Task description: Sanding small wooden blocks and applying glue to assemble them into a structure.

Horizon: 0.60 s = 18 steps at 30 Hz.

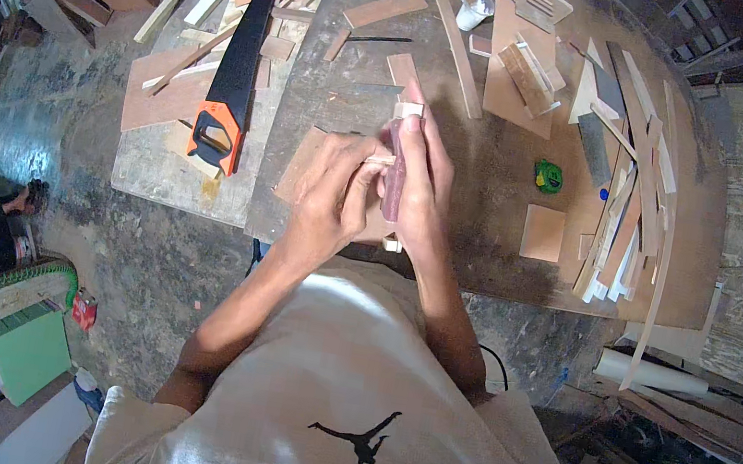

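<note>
Both hands meet over the workbench (pixel 485 250) edge, right hand (pixel 420 181) clamped round a small pinkish wood piece (pixel 394 173) held upright for access, left hand (pixel 331 195) pinching its side; handsaw (pixel 233 74) parked at 10 o'clock, green tape measure (pixel 548 176) at 2.

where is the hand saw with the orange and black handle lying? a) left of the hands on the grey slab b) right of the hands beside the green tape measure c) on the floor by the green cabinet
a: the hand saw with the orange and black handle lies on the grey slab, left of both the left hand and the right hand.
</note>
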Each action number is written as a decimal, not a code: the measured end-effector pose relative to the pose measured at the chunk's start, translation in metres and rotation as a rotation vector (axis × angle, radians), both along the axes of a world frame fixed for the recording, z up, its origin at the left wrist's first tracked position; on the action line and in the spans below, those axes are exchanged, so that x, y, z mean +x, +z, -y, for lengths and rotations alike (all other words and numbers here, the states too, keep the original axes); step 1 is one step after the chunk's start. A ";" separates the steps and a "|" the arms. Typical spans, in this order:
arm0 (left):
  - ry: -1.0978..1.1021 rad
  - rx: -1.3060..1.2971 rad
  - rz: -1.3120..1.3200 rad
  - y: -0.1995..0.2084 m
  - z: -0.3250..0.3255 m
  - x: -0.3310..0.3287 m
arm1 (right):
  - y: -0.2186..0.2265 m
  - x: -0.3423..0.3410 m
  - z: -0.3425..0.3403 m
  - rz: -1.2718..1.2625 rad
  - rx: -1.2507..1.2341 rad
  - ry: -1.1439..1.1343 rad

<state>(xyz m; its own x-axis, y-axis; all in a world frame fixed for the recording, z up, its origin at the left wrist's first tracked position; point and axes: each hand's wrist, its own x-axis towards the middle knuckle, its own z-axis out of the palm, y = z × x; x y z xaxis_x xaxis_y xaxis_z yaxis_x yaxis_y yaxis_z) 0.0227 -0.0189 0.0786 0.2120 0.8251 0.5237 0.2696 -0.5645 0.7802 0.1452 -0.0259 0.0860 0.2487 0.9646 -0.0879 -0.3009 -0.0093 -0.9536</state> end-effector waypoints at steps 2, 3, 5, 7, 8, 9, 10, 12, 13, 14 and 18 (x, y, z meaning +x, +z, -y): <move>0.003 0.020 -0.007 -0.001 0.000 0.000 | 0.000 -0.001 0.001 0.004 -0.044 0.029; 0.008 0.018 -0.008 -0.002 -0.001 -0.001 | 0.011 -0.004 0.004 -0.033 -0.015 0.006; -0.001 0.004 -0.025 -0.006 -0.003 -0.004 | 0.010 -0.005 0.001 -0.056 0.013 -0.015; -0.008 -0.021 -0.012 -0.003 0.002 -0.003 | 0.002 -0.001 0.000 0.016 -0.004 0.004; -0.014 -0.048 0.002 -0.002 0.002 -0.003 | 0.001 -0.001 -0.001 0.090 -0.023 0.024; -0.013 -0.049 0.002 -0.002 0.002 -0.003 | 0.002 -0.002 0.000 0.090 -0.024 0.024; -0.009 -0.021 -0.008 -0.002 0.001 -0.002 | 0.003 -0.003 0.001 0.047 0.015 -0.012; -0.003 0.008 -0.018 -0.003 0.002 -0.002 | 0.003 -0.003 0.002 0.004 0.056 -0.046; -0.007 -0.014 -0.005 -0.002 0.005 -0.002 | 0.001 -0.001 0.003 0.004 0.017 -0.017; -0.011 -0.036 0.008 -0.002 0.007 -0.001 | 0.000 0.001 0.005 0.005 -0.021 0.012; 0.007 -0.039 -0.006 -0.006 0.007 0.000 | 0.010 0.000 0.011 0.091 0.037 -0.027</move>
<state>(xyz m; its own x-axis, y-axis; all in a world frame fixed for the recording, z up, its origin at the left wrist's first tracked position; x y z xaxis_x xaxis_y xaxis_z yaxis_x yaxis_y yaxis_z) 0.0231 -0.0264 0.0729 0.2088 0.8462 0.4903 0.2780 -0.5320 0.7998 0.1456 -0.0370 0.0962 0.2796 0.9597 -0.0287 -0.2130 0.0328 -0.9765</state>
